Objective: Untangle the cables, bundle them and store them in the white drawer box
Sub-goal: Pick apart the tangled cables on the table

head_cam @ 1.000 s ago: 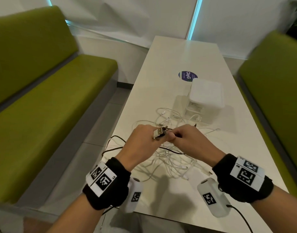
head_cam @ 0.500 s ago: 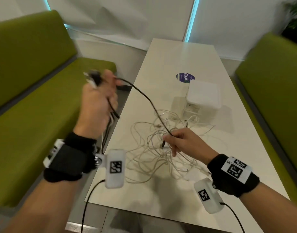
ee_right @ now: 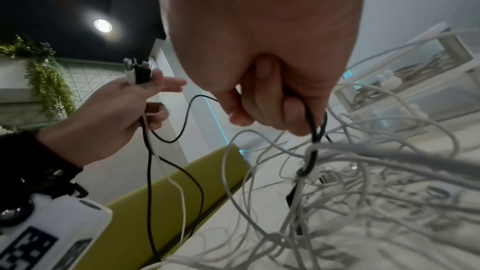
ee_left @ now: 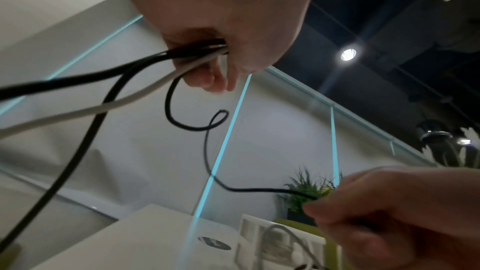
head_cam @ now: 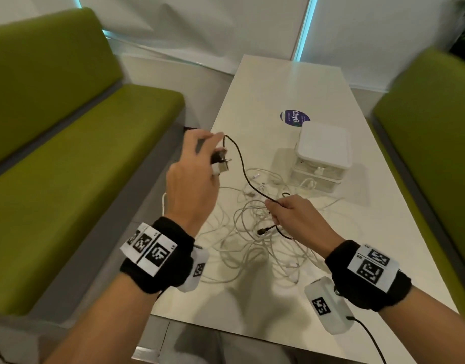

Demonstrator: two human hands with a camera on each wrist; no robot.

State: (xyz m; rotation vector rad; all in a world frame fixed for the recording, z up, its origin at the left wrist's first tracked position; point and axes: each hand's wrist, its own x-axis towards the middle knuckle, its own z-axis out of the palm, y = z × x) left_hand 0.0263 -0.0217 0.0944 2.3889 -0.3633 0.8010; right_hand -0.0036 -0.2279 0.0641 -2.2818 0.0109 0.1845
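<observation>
A tangle of white cables (head_cam: 252,240) lies on the white table (head_cam: 278,82) in front of the white drawer box (head_cam: 323,151). My left hand (head_cam: 215,158) is raised over the table's left edge and grips the plug ends (head_cam: 221,164) of a black cable and a white one. The black cable (head_cam: 239,158) arcs down to my right hand (head_cam: 272,208), which pinches it just above the pile. Its free end (head_cam: 263,231) pokes out below that hand. In the right wrist view the fingers (ee_right: 293,114) hold the black cable (ee_right: 315,130) where it passes through white loops.
Green benches (head_cam: 81,153) run along both sides of the table. A round blue sticker (head_cam: 294,117) lies behind the box. The box's lower drawers (head_cam: 315,177) hold white cables. The table's near edge lies under my wrists.
From touching a second ago, my left hand swung up and left with the plugs, then came back down toward the table. The black cable hangs slacker. My right hand stayed over the pile.
</observation>
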